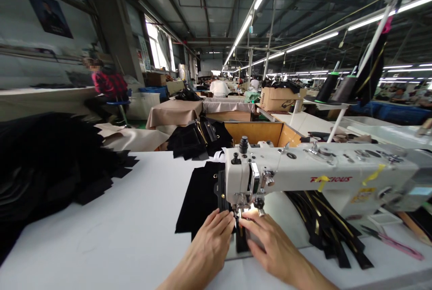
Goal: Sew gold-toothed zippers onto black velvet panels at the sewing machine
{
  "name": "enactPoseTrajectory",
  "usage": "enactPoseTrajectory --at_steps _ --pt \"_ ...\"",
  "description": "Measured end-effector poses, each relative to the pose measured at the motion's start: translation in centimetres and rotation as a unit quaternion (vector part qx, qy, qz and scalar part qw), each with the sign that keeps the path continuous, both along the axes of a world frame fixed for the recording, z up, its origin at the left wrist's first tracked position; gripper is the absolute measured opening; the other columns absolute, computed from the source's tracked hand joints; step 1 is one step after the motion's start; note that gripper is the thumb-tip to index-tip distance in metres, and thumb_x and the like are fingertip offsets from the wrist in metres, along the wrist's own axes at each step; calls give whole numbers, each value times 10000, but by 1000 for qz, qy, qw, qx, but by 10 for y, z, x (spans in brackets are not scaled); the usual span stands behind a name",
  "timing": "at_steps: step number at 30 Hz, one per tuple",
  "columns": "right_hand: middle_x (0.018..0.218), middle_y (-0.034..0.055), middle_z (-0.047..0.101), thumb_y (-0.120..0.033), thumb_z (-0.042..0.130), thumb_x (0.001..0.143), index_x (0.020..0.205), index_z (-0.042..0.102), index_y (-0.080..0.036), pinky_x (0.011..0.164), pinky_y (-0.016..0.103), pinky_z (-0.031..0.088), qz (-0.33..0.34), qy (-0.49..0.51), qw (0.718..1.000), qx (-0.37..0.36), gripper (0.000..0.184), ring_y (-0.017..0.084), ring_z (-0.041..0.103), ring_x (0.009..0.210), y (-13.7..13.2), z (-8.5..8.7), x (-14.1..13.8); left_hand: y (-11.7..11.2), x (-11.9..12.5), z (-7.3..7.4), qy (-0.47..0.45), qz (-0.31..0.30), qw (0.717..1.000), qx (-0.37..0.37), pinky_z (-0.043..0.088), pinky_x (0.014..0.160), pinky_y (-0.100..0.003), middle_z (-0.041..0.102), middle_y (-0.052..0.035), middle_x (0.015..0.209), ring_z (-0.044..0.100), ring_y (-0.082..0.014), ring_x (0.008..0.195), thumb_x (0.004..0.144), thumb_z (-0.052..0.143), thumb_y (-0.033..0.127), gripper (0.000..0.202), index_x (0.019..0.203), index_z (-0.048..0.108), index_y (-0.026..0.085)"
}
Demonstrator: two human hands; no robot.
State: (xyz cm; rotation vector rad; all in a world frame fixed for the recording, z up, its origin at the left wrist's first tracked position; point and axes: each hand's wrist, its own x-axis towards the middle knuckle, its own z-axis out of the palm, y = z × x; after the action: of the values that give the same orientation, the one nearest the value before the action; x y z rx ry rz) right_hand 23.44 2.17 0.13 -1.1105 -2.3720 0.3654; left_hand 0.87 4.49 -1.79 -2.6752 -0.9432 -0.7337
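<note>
Black fabric strip [241,238] under the presser foot [241,211] of a sewing machine [324,177]
Long axis running straight ahead, between left hand [205,247] and right hand [270,245], both open, pressing at its edges.

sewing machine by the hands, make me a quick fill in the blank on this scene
The left hand and right hand rest just in front of a ____ sewing machine.
Black straps with gold stripes lie to the ____ of the hands.
Scissors with ____ handles lie near the straps.

Missing words: white; right; pink
</note>
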Motion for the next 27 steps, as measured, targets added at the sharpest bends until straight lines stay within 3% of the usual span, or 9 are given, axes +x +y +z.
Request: enactPoseTrajectory --at_steps 9,21,27 --pt "1383 77 503 -63 493 847 1367 472 -245 1068 448 451 -4 -1 1000 -8 552 253 505 1218 0 0 -1 1 1 -12 15 21 1000 -6 452 1063 -469 653 -107 1282 588 -249 1224 778 430 29 538 1297 530 125" --pt "1338 102 532 -48 479 824 1325 516 -194 1060 438 466 -1 3 1000 8 522 257 523 1202 -2 2 -1 -6 1 15 -4 9 999 -32 513 1009 -466 672 -126 1221 625 -263 1165 881 410 62 439 1284 567 132" --pt "1361 106 529 -78 480 851 1349 503 -186 1073 456 458 -6 3 1000 0 510 265 516 1224 -2 6 -2 -2 0 11 -29 13 999 -34 507 1025 -445 663 -103 1253 607 -241 1202 928 405 77 453 1355 528 167"
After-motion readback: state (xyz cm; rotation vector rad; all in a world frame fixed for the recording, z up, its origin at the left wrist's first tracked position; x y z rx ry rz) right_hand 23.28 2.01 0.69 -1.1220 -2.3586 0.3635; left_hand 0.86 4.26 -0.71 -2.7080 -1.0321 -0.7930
